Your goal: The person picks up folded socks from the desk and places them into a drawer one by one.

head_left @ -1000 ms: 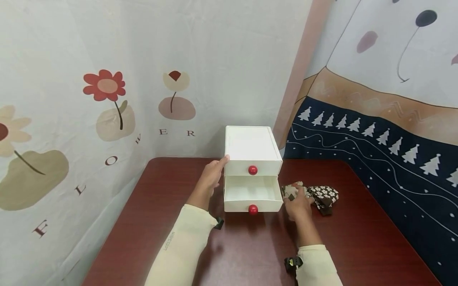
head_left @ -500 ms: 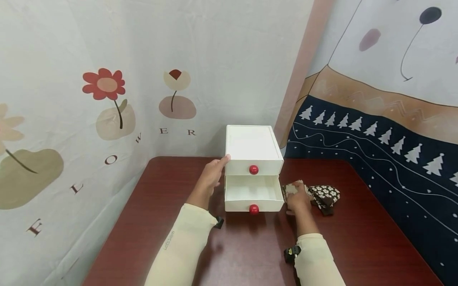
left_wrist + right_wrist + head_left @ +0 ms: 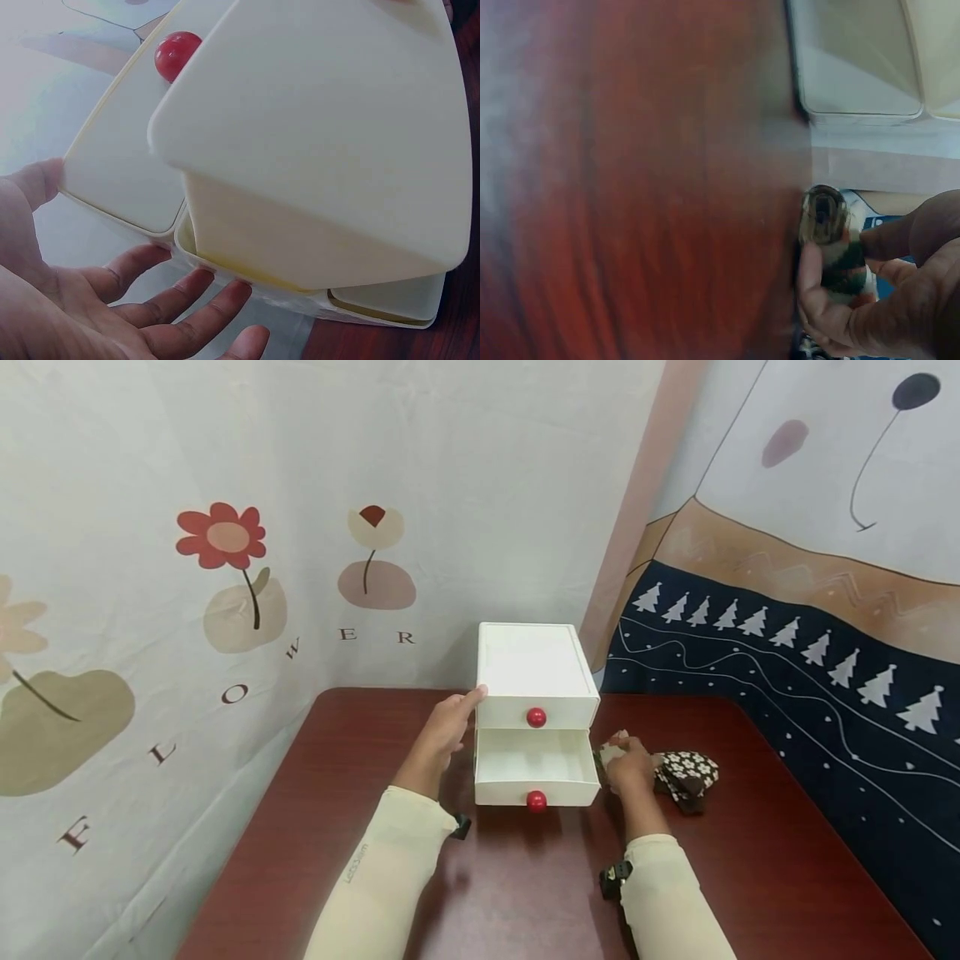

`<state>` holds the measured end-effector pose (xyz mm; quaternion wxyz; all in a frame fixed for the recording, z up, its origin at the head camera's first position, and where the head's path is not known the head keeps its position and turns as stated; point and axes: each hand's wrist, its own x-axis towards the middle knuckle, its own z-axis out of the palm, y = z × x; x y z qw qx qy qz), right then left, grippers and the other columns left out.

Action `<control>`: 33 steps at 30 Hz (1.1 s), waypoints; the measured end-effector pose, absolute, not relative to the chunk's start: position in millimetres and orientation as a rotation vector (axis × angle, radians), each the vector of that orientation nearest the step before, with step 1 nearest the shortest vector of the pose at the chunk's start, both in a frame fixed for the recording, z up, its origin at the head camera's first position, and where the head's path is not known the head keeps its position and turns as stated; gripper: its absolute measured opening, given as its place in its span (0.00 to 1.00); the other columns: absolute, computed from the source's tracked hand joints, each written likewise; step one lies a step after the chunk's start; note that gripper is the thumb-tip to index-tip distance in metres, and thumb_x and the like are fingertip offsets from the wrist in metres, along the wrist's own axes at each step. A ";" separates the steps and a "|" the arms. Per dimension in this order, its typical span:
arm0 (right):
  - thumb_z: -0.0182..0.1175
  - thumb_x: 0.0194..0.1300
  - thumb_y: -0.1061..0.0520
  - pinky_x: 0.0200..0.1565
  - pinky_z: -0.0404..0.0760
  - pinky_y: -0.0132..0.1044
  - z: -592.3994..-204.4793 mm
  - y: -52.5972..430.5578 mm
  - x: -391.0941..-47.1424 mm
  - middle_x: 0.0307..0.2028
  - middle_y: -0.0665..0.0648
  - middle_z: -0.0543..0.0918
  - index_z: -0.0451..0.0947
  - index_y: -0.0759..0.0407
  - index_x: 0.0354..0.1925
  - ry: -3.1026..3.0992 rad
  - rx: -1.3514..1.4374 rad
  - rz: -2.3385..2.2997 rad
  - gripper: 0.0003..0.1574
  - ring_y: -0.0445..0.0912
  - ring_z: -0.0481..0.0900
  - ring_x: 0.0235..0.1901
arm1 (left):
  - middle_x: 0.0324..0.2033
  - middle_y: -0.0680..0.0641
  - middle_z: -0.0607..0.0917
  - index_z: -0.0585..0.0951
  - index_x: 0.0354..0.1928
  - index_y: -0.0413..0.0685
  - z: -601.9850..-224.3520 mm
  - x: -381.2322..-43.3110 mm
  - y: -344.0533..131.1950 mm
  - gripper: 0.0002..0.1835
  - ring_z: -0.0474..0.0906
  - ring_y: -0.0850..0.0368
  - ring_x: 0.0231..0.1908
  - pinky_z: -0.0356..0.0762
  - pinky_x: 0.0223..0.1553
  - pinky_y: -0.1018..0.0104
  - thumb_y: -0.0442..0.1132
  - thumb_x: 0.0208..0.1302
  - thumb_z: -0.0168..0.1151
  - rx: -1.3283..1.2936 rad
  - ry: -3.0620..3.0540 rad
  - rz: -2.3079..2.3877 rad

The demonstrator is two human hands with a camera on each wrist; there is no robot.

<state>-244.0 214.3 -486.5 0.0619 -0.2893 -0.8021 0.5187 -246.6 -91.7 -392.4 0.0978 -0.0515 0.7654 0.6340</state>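
White "FLOWER" wall (image 3: pixel 465 518), right hand (image 3: pixel 632 768) pinching rolled cloth (image 3: pixel 846 276), left hand (image 3: pixel 444 727) spread against drawers (image 3: pixel 504 712)

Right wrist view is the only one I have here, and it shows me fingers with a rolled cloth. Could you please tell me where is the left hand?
Observer: The left hand is touching the left side of the white cabinet.
Operator: Thank you. My picture shows only one corner of it. Is any drawer open?
Observer: Yes, the lower drawer is pulled out.
Operator: And does this drawer have something for pulling it?
Observer: It does: there is a round red knob in the middle of its front.
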 end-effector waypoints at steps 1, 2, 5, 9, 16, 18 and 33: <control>0.51 0.64 0.74 0.42 0.87 0.50 -488.6 215.0 -244.8 0.76 0.79 0.51 0.78 0.64 0.64 -2.382 -0.868 1.586 0.31 0.72 0.71 0.60 | 0.78 0.40 0.74 0.73 0.75 0.46 -392.2 -246.4 -91.5 0.41 0.67 0.34 0.80 0.65 0.76 0.25 0.71 0.76 0.56 -0.150 2.264 1.877; 0.51 0.62 0.75 0.49 0.85 0.52 -490.2 215.8 -245.5 0.77 0.78 0.52 0.79 0.65 0.63 -2.353 -0.852 1.596 0.32 0.72 0.70 0.64 | 0.77 0.39 0.75 0.74 0.75 0.46 -392.5 -246.7 -91.4 0.41 0.68 0.34 0.79 0.65 0.76 0.25 0.71 0.76 0.56 -0.150 2.264 1.878; 0.51 0.59 0.77 0.65 0.75 0.58 -491.5 216.7 -246.0 0.79 0.76 0.52 0.81 0.68 0.60 -2.284 -0.808 1.631 0.32 0.72 0.65 0.72 | 0.77 0.39 0.75 0.74 0.74 0.45 -392.7 -247.2 -91.5 0.41 0.69 0.34 0.79 0.65 0.76 0.25 0.70 0.76 0.57 -0.153 2.254 1.890; 0.50 0.60 0.77 0.77 0.66 0.60 -486.8 217.7 -242.9 0.80 0.76 0.49 0.79 0.74 0.61 -2.196 -0.763 1.718 0.30 0.73 0.60 0.77 | 0.77 0.40 0.75 0.75 0.73 0.45 -392.5 -246.3 -91.4 0.40 0.69 0.34 0.78 0.65 0.76 0.25 0.70 0.76 0.58 -0.165 2.249 1.897; 0.48 0.57 0.76 0.77 0.66 0.60 -479.4 219.4 -232.1 0.80 0.80 0.45 0.79 0.75 0.62 -2.322 -0.690 1.616 0.34 0.72 0.59 0.77 | 0.77 0.40 0.75 0.76 0.72 0.46 -393.2 -246.0 -90.1 0.39 0.67 0.34 0.80 0.63 0.77 0.25 0.70 0.76 0.58 -0.196 2.253 1.893; 0.47 0.58 0.75 0.77 0.65 0.59 -477.8 219.9 -228.7 0.79 0.81 0.45 0.79 0.76 0.63 -2.367 -0.650 1.580 0.35 0.72 0.58 0.76 | 0.77 0.39 0.75 0.76 0.72 0.45 -393.1 -245.9 -90.1 0.39 0.67 0.34 0.80 0.63 0.77 0.25 0.69 0.76 0.58 -0.204 2.257 1.895; 0.50 0.75 0.64 0.71 0.68 0.66 -460.6 219.7 -203.4 0.70 0.81 0.62 0.84 0.75 0.60 -2.332 -0.506 1.436 0.25 0.73 0.66 0.68 | 0.77 0.38 0.75 0.76 0.72 0.43 -389.3 -244.0 -90.3 0.39 0.65 0.33 0.81 0.63 0.77 0.25 0.67 0.76 0.58 -0.189 2.259 1.907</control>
